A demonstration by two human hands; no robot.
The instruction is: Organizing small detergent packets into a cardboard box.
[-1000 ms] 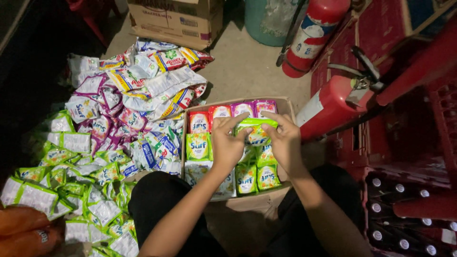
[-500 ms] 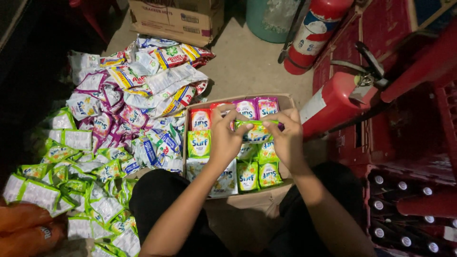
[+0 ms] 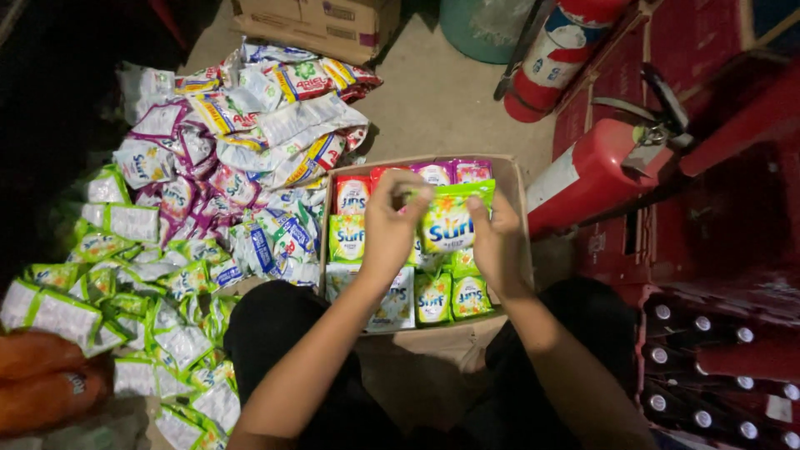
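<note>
Seemingly, from the head view, the left hand and right hand both pinch a green sachet, fingers closed on its edges, above the box. Held so lightly, it could slip onto the packed rows or tear.

Sachets under the wrists, box front hidden.

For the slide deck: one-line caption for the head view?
Both hands, left hand and right hand, hold a green sachet over a cardboard box.
</note>
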